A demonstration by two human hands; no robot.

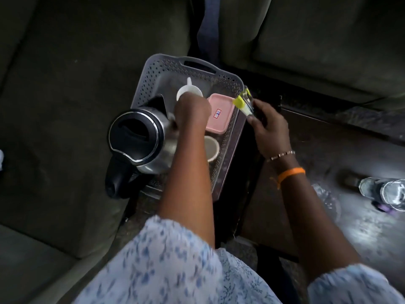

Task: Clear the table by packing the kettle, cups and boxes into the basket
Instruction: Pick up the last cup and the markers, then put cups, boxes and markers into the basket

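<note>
A grey perforated basket (225, 81) stands on the dark table's left end. A steel kettle (137, 139) with a black lid and handle sits at the basket's near left. A white cup (189, 91) lies at the back, a pink box (219, 114) at the right, and another white cup (211, 148) in front of it. My left hand (190, 114) is closed over the white cup beside the kettle; what it grips is hidden. My right hand (268, 126) holds a small yellow-and-dark packet (244, 100) over the basket's right rim.
Dark green sofa cushions (65, 95) surround the table on the left and behind. On the dark glossy table (317, 150) at the right stand clear glasses (385, 189). My blue floral sleeves fill the bottom of the view.
</note>
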